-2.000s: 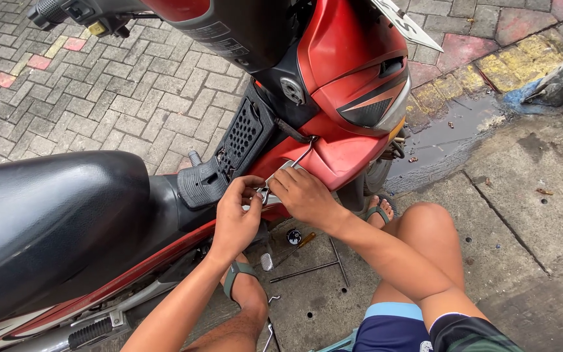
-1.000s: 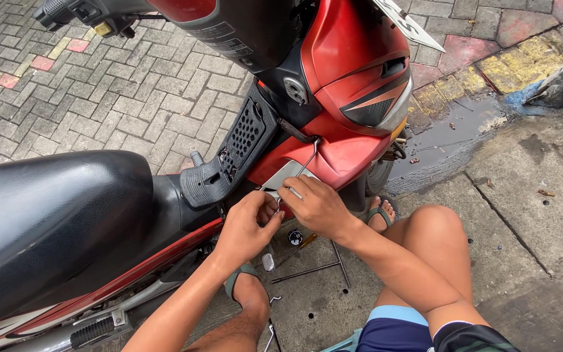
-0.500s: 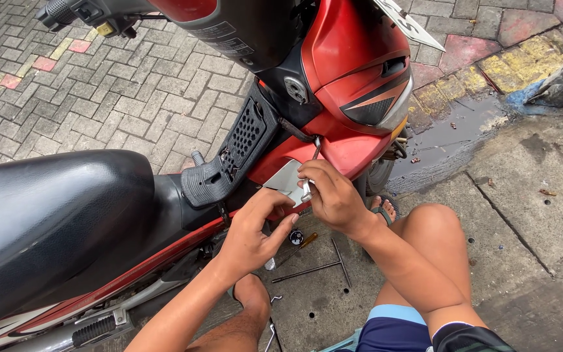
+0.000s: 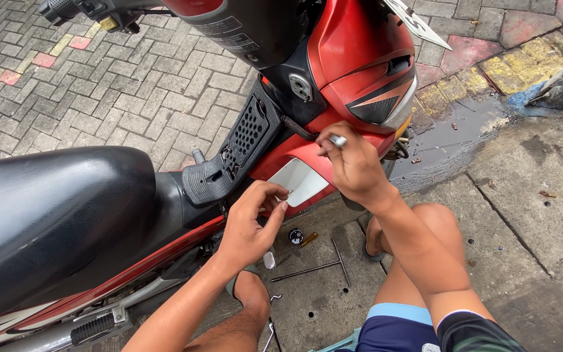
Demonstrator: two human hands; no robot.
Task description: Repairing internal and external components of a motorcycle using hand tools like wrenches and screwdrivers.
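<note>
Since half a second ago, my right hand (image 4: 353,166) has lifted off the pale panel (image 4: 300,180) on the red motorbike's side cover (image 4: 307,153) and climbed toward the fairing above it, while my left hand (image 4: 250,225) has slid in to steady that panel's lower left edge. With one hand gone from the panel, my judgement is that the work has shifted from the panel itself to something small higher on the bike.

Nearest me, below the panel, lie my knee and shorts, then the tools on the concrete: a T-handled wrench (image 4: 324,264), a screwdriver with an orange handle (image 4: 298,246) and a small round dark cap (image 4: 296,235). My left hand is half open, fingers curled, their tips touching the panel's edge rather than gripping it. My right hand is closed into a loose pinch around a small shiny metal piece (image 4: 338,139), just above and right of the panel; whether it is a screw or a tool tip I cannot tell, since my fingers cover most of it.

Left of the panel sit the black perforated footboard (image 4: 242,140) and the black seat (image 4: 60,215). Beyond the panel, the red front fairing (image 4: 360,58) is cut off at the top, and a puddle (image 4: 454,133) lies to its right
</note>
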